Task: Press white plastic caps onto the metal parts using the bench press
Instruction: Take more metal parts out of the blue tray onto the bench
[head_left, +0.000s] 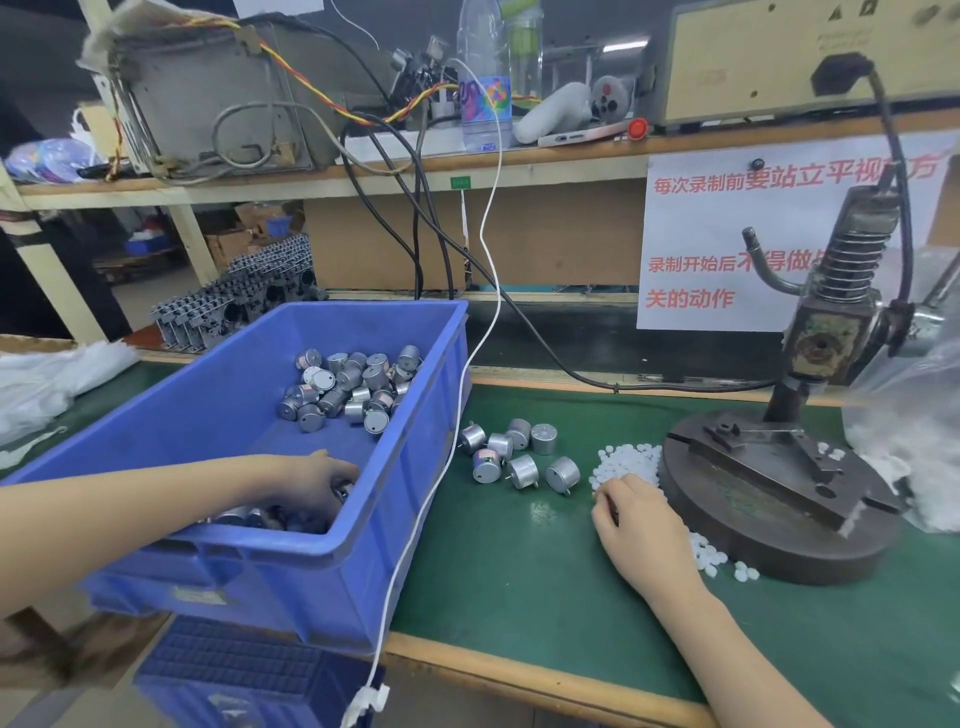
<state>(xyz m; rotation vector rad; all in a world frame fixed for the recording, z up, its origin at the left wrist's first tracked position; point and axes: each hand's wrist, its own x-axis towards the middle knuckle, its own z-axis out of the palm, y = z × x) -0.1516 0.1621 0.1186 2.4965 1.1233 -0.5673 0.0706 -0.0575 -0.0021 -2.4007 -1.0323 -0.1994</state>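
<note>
We see the left hand (311, 483) reaching down into the near right corner of a blue plastic bin (332, 553). There its fingers are curled round what looks like one of the small cylindrical metal parts (348, 387), though that corner is blurred. More of these parts lie heaped at the far end of the bin. A second loose group (519, 454) sits on the green bench mat (519, 582), between the bin and the bench press (826, 332).

The right hand (639, 525) rests back-up on the mat at the near edge of a pile of white plastic caps (631, 462). Its knuckles are bent and its fingertips are tucked under, down among the caps. We cannot tell whether it pinches a cap or simply rests there. The pile lies against the left side of the press's round base (769, 525), and a few stray caps trail along the base's near edge.

The press stands upright at the right of the bench. It has a coiled spring round its upper column and a bent handle pointing left, and nothing is seated on its fixture.

A white cable (460, 405) hangs down over the bin's right wall. A clear plastic bag (914, 415) lies to the right of the press. Behind it hangs a white sign (727, 234) with red characters, and a water bottle (483, 78) stands on the shelf above.
</note>
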